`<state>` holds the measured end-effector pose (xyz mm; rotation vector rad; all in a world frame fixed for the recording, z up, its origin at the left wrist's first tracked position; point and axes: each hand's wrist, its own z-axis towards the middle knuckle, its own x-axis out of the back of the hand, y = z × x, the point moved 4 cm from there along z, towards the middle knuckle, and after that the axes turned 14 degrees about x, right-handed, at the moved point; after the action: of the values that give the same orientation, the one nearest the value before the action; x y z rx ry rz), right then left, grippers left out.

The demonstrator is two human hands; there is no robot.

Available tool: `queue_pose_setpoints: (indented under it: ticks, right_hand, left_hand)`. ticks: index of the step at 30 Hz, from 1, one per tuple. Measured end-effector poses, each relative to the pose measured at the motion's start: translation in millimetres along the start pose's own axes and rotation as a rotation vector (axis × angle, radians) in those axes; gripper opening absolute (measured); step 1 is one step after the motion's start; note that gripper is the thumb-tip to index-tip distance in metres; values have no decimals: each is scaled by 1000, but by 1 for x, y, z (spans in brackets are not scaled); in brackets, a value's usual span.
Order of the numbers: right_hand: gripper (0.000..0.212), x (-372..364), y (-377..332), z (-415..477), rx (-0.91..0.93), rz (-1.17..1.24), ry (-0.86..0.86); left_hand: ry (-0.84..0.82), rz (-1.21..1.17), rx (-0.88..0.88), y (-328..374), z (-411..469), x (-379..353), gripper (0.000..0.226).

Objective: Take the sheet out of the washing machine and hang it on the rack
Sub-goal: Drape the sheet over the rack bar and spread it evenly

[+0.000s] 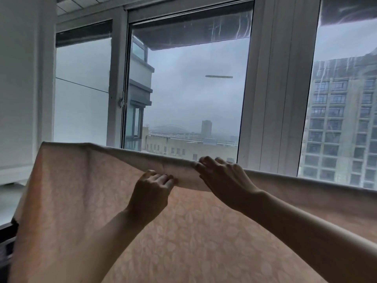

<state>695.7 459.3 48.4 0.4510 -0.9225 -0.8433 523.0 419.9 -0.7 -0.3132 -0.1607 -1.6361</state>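
Pink leaf-patterned sheet (81,190): spread wide in front of the window (193,88), its top edge running level across the view. Whatever carries it is hidden under the cloth.

Left hand (152,190): raised from below, back toward the camera, fingers (167,178) curled and pinching the lower edge of a turned-over flap at the sheet's top.

Right hand (224,178): forearm entering from lower right, fingers (206,160) hooked over the top edge just beside the left hand, gripping the same flap.
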Motion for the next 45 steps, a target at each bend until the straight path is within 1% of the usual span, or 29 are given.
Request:
queue_pose_setpoints:
  ticks: [2, 4, 8, 10, 12, 15, 17, 20, 22, 24, 26, 28, 31, 34, 37, 40, 45]
  right_hand:
    - [57, -2, 2, 5, 3, 2, -8]
    - [58, -4, 1, 10, 6, -2, -29]
    - [64, -13, -3, 11, 16, -41, -77]
    - [68, -15, -1, 13, 16, -43, -107]
    - [71, -13, 1, 17, 6, -32, -127]
    - [66, -9, 1, 20, 8, -35, -141]
    - [66, -8, 1, 17, 12, -48, -140]
    - [70, -5, 2, 13, 5, -78, -126]
    - [70, -7, 3, 13, 9, -83, -124]
    - [72, -7, 3, 13, 9, -75, -112]
    - [76, -8, 3, 14, 4, -82, -106]
    - [79, -8, 3, 16, -1, -105, -88]
    - [82, -8, 0, 19, 4, -124, -96]
    - [82, -9, -1, 19, 6, -126, -137]
    - [79, -11, -1, 23, -16, -132, -170]
    - [72, -13, -7, 32, -20, -92, -215]
    - [63, -27, -13, 51, 6, -71, -198]
  left_hand:
    - [21, -6, -10, -1, 4, 2, 26]
    - [33, -27, 21, -5, 4, 3, 22]
    - [-9, -18, 9, -4, -3, -3, 21]
    - [-33, -56, 29, -6, 2, 0, 18]
    - [-63, -144, 102, -10, 10, 2, 18]
    - [-95, -306, 254, -19, 17, -3, 19]
    - [-98, -355, 351, -25, 20, -7, 17]
    - [-37, -287, 494, -43, 30, -9, 18]
    - [-62, -190, 565, -57, 36, -14, 23]
    - [-120, -80, 597, -71, 39, -20, 28]
    - [-155, -13, 576, -82, 39, -24, 31]
    - [-156, 46, 496, -87, 38, -25, 30]
    - [-135, 146, 383, -92, 38, -20, 20]
    - [-95, 143, 328, -99, 39, -10, 11]
    - [-73, 154, 291, -104, 33, -8, 7]
    - [-95, 180, 238, -110, 18, -18, 7]
    - [-109, 198, 165, -118, 1, -28, 5]
